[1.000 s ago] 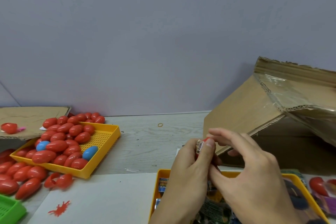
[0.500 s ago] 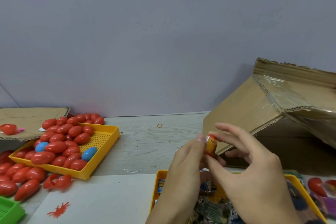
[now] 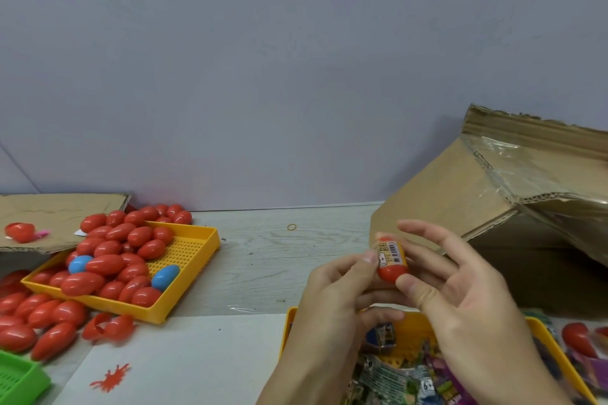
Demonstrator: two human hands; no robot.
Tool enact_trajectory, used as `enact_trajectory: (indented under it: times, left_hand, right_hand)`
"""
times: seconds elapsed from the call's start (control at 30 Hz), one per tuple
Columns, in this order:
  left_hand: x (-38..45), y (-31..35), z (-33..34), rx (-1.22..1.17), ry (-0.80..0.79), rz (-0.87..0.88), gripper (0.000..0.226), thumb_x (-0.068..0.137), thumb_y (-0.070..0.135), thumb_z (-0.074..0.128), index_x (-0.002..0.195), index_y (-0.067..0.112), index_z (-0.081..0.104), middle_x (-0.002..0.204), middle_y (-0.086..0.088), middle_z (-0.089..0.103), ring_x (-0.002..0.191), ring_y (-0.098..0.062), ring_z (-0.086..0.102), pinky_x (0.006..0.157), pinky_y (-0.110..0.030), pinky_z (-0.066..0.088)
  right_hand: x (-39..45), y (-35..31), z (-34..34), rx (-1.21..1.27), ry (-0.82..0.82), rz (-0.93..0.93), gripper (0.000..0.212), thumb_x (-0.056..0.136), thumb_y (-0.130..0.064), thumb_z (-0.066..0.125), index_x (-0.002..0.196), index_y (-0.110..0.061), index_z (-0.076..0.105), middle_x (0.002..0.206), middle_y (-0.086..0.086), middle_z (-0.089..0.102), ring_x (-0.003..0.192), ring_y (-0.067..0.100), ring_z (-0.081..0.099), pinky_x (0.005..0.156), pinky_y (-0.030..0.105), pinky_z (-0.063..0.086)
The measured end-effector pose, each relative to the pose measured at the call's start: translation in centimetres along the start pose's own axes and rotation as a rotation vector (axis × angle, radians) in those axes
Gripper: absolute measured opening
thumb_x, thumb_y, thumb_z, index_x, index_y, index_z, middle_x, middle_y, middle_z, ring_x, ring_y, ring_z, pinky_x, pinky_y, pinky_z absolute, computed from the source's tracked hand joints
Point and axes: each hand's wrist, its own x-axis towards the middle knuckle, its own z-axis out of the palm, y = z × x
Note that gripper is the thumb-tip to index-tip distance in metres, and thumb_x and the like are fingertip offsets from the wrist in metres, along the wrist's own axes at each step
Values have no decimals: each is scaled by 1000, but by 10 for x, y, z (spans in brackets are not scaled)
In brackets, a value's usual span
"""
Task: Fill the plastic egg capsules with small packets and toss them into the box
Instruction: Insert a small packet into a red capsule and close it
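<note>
A small hand-packing workstation set against a bare grey wall [image 3: 230, 92]: at nine o'clock, a perforated yellow plastic tray [image 3: 194, 251] heaped with red and blue plastic egg capsules [image 3: 108, 265]; at three o'clock, a taped brown cardboard carton [image 3: 460, 194] lying open; at five o'clock, a second yellow tray [image 3: 546, 339] of printed toy packets [image 3: 394, 378] on the pale wood-grain tabletop [image 3: 279, 260].

On the small packet [image 3: 390, 253] that sticks out of the red egg capsule [image 3: 392, 271] stand a barcode and the mark "6+"; its other print is too small to read. The same "6+" stands on a packet [image 3: 427, 384] in the yellow tray [image 3: 544, 337] below.
</note>
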Motion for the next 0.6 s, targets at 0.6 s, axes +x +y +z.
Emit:
enact_trajectory:
  times: [0.6]
  left_hand:
    - [-1, -2, 0, 113, -66, 12, 26, 81, 32, 66, 76, 9, 77, 81, -20, 72, 72, -29, 72, 66, -33, 59]
  right_hand:
    - [-6, -2, 8, -639, 128, -355, 76, 65, -2, 86, 115, -54, 62, 109, -26, 58, 97, -10, 55, 74, -2, 38]
